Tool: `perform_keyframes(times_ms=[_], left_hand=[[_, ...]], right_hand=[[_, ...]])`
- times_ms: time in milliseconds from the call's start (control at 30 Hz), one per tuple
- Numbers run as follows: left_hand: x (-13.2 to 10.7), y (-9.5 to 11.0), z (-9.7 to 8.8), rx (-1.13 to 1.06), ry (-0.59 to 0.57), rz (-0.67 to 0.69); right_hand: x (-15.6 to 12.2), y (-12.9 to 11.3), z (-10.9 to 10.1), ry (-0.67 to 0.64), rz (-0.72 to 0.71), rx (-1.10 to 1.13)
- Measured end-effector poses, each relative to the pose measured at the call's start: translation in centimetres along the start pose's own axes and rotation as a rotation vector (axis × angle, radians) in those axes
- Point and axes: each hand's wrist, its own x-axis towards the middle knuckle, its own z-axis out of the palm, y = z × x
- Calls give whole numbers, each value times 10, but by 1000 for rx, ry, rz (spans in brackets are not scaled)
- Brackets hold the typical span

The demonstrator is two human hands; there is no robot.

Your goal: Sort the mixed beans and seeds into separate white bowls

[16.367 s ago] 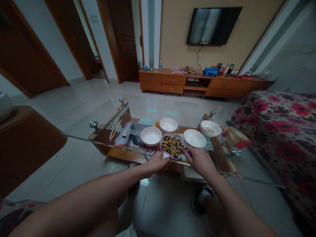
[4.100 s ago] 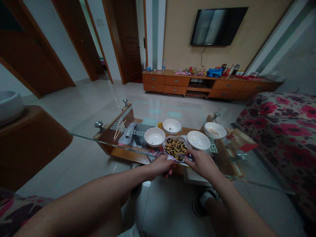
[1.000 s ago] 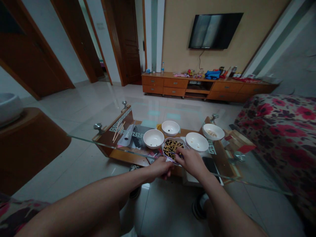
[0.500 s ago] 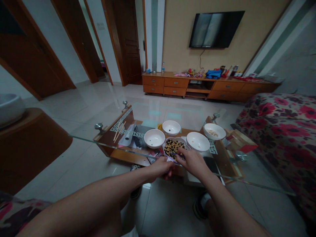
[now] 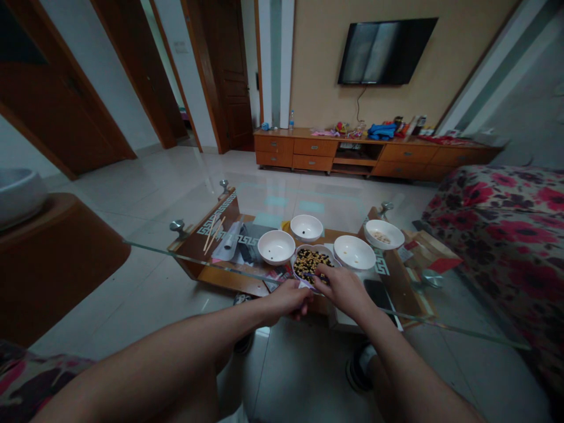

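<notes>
Left hand (image 5: pixel 287 299) clenched on heart-shaped dish (image 5: pixel 318 248); right hand (image 5: pixel 344 289) pinching thin pick (image 5: pixel 308 274) in mixed beans (image 5: pixel 311 263), dish full; 2 o'clock white bowl (image 5: pixel 378 228) holds few.

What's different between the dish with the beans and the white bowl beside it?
The dish is bumpy-edged with a purple rim, but the white bowl is round and plain white. The dish is full of dark and yellow beans, while the white bowl looks almost empty. The right hand reaches over the dish, not the white bowl. Both sit open side by side.
</notes>
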Motion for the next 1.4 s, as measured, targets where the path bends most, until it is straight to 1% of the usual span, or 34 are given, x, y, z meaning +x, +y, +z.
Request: perform_keyframes(times_ms=[233, 700, 1000, 1067, 1100, 1233, 1300, 1400], left_hand=[[0, 0, 0, -2, 5, -7], [-4, 5, 0, -21, 5, -12], [1, -1, -2, 4, 2, -10], [1, -2, -2, -1, 3, -12], [1, -2, -2, -4, 4, -14], [0, -2, -3, -19, -3, -19], [0, -3, -4, -26, -9, -18], [0, -4, -5, -31, -12, -19]], right_hand=[[0, 0, 0, 3, -17, 13], [-1, 4, 0, 49, -25, 60], [-3, 7, -7, 85, -9, 71], [-3, 9, -10, 128, 35, 39], [-4, 11, -12, 159, 81, 9], [-5, 19, -23, 293, 377, -91], [-7, 22, -28, 318, 499, -120], [-9, 26, -33, 303, 608, -146]])
